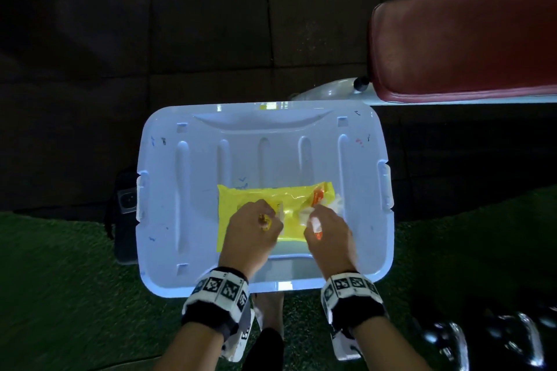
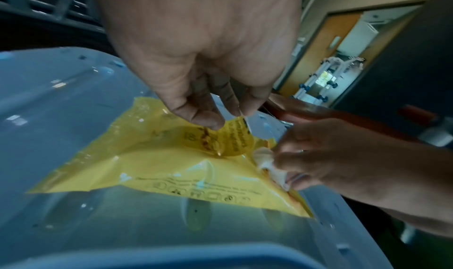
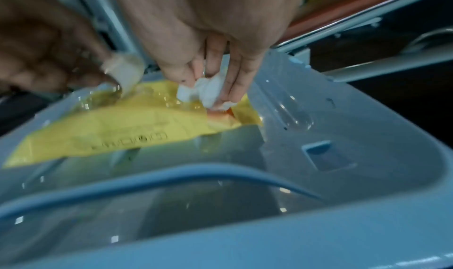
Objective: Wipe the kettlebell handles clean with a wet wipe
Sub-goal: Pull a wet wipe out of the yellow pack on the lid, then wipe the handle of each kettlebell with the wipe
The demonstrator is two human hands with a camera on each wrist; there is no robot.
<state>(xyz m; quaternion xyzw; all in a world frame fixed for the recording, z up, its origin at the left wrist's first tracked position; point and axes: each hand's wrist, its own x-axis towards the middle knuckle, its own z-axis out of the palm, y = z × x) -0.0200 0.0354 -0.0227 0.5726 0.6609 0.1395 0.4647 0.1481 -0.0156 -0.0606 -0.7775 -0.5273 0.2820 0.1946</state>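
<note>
Looks like a gym: red padded bench [image 1: 464, 48] w/ white frame, dark rubber floor tiles [image 1: 211, 24], green turf strip [image 1: 60, 280], chrome dumbbells [image 1: 488, 340] at lower right, white equipment rack [image 2: 326, 75] thru a doorway

We see a pale blue plastic bin lid [image 1: 187, 190], ribbed with long grooves and marked with small ink scribbles, serving as the work surface. On its near half lies a flat yellow wipe packet [image 1: 241, 199] with an orange patch at its right end. The lid sits over dark floor tiles [image 1: 211, 24] and green turf [image 1: 60, 280].
</note>
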